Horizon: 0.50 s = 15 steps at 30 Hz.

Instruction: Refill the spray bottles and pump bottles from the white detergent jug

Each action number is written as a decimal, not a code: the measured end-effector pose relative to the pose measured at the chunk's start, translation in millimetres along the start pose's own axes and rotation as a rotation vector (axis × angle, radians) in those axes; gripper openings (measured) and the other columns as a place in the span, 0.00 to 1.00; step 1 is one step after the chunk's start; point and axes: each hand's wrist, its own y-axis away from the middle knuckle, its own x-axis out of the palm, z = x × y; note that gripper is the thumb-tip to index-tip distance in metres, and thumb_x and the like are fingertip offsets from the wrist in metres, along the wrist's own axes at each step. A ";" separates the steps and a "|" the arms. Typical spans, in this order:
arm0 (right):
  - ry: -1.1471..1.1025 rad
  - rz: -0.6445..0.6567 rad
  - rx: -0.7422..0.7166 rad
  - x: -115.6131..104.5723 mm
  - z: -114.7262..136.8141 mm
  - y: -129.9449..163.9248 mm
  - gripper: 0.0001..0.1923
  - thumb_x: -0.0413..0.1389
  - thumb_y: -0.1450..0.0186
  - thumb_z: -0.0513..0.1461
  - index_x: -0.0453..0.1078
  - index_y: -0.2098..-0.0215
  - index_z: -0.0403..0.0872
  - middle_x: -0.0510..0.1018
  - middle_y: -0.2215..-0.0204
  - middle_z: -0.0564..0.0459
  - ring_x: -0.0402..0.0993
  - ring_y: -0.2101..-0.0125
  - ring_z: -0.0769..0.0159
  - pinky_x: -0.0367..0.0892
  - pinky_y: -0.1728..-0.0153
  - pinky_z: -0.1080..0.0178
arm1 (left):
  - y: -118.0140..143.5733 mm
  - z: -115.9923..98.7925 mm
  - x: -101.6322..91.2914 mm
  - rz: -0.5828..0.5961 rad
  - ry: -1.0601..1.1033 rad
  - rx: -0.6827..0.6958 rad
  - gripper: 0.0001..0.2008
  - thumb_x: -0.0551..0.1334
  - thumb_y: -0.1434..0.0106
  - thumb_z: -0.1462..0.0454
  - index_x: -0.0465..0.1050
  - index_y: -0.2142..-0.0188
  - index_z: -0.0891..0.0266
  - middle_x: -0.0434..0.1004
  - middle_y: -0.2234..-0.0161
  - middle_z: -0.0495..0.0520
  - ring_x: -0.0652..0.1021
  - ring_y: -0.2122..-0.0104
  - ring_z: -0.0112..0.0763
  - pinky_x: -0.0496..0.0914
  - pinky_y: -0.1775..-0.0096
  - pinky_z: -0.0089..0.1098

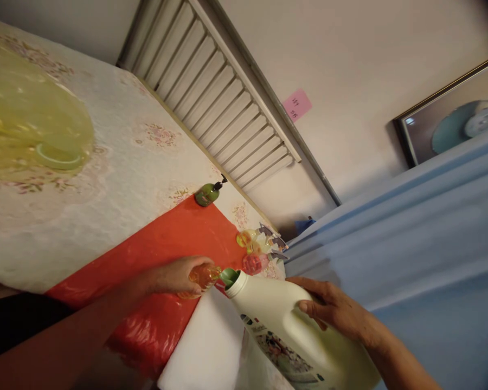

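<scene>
My left hand [173, 275] is wrapped around a small clear bottle [205, 276] with amber liquid showing in it. Its mouth meets the green spout [229, 277] of a large cream-white detergent jug [276, 303]. The jug is tilted, spout towards the bottle, and carries a flowery label. At the jug's handle, my right hand [329, 309] is closed, with some fingers hidden behind it. Beneath my left hand lies a red plastic sheet [158, 244]. Whether liquid flows between jug and bottle I cannot tell.
Several spray bottles [255, 262] with pink or yellow liquid stand beyond the spout. A green pump bottle [206, 195] sits at the sheet's corner. A large yellowish translucent bag [32, 108] covers part of the floral tablecloth [122, 179]. A white metal rack [228, 103] and blue curtain [431, 244] border the table.
</scene>
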 end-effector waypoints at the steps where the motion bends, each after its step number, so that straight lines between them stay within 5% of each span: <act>1: 0.003 0.002 0.000 0.0 0.1 0.0 0.37 0.56 0.38 0.57 0.63 0.37 0.47 0.77 0.63 0.48 0.66 0.74 0.68 0.62 0.77 0.67 | -0.1 0.3 -0.1 -0.001 -0.002 0.001 0.27 0.64 0.52 0.66 0.69 0.50 0.58 0.79 0.56 0.52 0.78 0.55 0.46 0.70 0.58 0.35; 15: -0.006 0.011 -0.013 -0.4 3.1 1.2 0.34 0.56 0.37 0.55 0.64 0.38 0.49 0.78 0.61 0.48 0.67 0.72 0.67 0.63 0.78 0.68 | -0.1 0.1 1.1 -0.017 -0.017 0.008 0.23 0.65 0.52 0.65 0.70 0.53 0.57 0.79 0.59 0.50 0.77 0.57 0.44 0.69 0.59 0.34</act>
